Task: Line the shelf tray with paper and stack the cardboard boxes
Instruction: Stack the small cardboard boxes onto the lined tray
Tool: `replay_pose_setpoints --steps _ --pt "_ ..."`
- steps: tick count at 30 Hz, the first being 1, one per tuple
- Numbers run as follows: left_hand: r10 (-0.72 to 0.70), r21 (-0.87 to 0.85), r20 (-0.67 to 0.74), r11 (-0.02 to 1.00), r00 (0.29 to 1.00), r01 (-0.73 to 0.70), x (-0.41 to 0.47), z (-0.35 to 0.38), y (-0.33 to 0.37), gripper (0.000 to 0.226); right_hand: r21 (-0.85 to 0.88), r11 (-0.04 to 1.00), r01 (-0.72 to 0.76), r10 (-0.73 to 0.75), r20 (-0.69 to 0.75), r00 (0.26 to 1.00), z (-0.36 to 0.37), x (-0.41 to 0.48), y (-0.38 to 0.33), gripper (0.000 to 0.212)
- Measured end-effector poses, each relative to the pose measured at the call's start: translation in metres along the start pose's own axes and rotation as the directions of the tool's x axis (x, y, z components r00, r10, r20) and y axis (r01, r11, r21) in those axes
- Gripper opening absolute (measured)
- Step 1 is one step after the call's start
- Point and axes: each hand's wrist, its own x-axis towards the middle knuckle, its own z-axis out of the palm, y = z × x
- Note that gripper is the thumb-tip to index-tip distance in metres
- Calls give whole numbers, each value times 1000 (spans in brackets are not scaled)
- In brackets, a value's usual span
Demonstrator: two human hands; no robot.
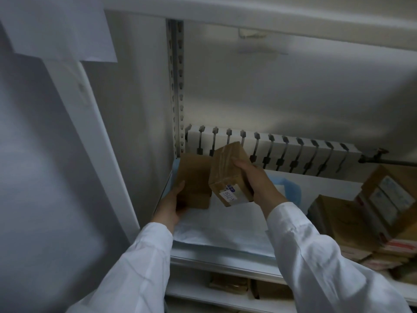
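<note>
The shelf tray (216, 256) is covered with white paper (228, 224) that shows a blue edge at the back. In the tray's far left corner rests a brown cardboard box (194, 177); my left hand (172, 204) grips its near left end. My right hand (257, 179) holds a second brown box (228, 168), taped and with a white handwritten label, tilted in the air just right of the first box and touching or nearly touching it.
A pile of several cardboard boxes (370, 218) fills the tray's right side. A slotted white rail (270, 150) runs along the back wall. An upright slotted post (177, 86) stands at the back left. More boxes (230, 285) lie on the shelf below.
</note>
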Motion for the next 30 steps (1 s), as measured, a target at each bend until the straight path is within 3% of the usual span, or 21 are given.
replay_pose_setpoints --steps 3,8,12,15,18,21,23,26,30 --pt "-17 -26 -34 1000 999 16 -2 2 -3 52 -9 1000 6 -6 3 1000 2 1 -1 67" --pt "4 -102 -126 995 992 -17 -5 5 -7 63 -21 1000 1 -1 11 1000 8 -5 -4 73" --pt "-4 -113 -143 993 990 -12 -8 7 -8 58 -23 1000 20 -20 31 999 14 -12 -6 64" --pt "-36 -82 -137 996 990 25 -9 7 -7 60 -101 993 64 -64 -1 998 25 -10 -8 81" --pt "0 44 -273 999 962 12 -13 10 -1 73 -228 965 128 -139 -32 990 45 -12 -12 101" --pt "290 389 -421 914 860 -118 -27 19 12 65 -346 928 142 -172 -58 983 63 -13 -15 96" --pt "424 565 -263 796 867 -217 -34 29 22 60 -401 909 113 -156 -75 985 71 -10 -16 93" --pt "324 495 -38 828 945 -264 -11 28 20 108 -473 875 105 -145 -49 988 79 -12 -22 81" --pt "357 465 91 810 930 -357 -12 23 23 96 -476 865 161 -156 51 986 85 -14 -28 55"
